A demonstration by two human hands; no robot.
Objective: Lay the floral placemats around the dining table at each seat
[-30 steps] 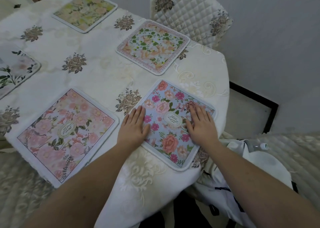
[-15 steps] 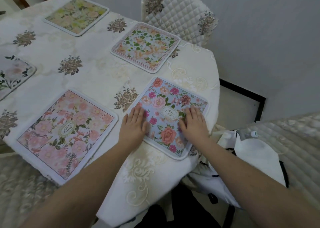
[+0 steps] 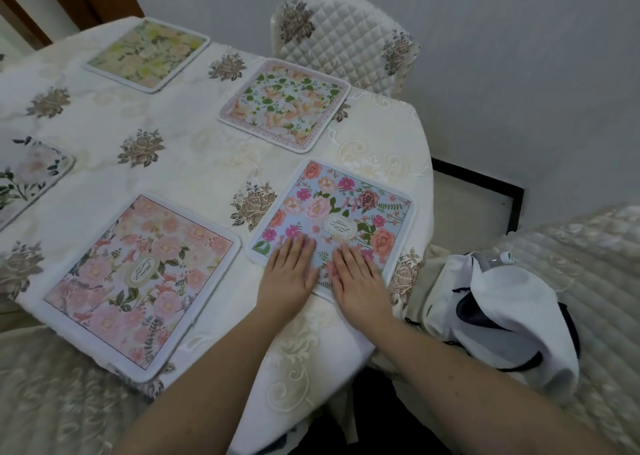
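A blue placemat with pink and orange flowers point(image 3: 349, 209) lies near the table's right front corner. My left hand point(image 3: 290, 272) and my right hand point(image 3: 356, 274) rest flat on its near edge, side by side, fingers straight. A pink rose placemat point(image 3: 138, 281) lies to the left at the front edge. Further back lie a green-leaf placemat point(image 3: 284, 103) and a yellow-green one point(image 3: 147, 55). At the left edge a white mat with dark leaves point(image 3: 24, 177) is partly cut off. All lie on the cream tablecloth point(image 3: 187, 164).
A quilted cream chair point(image 3: 346, 39) stands behind the table by the grey wall. To the right, a white bag with a bottle cap showing point(image 3: 502, 302) rests on a quilted seat point(image 3: 595, 257). Another quilted cover point(image 3: 52, 402) sits at the lower left.
Both hands have slid back toward me along the blue placemat and drawn closer together, now at its near edge. The view has shifted, and the mat looks slightly turned.
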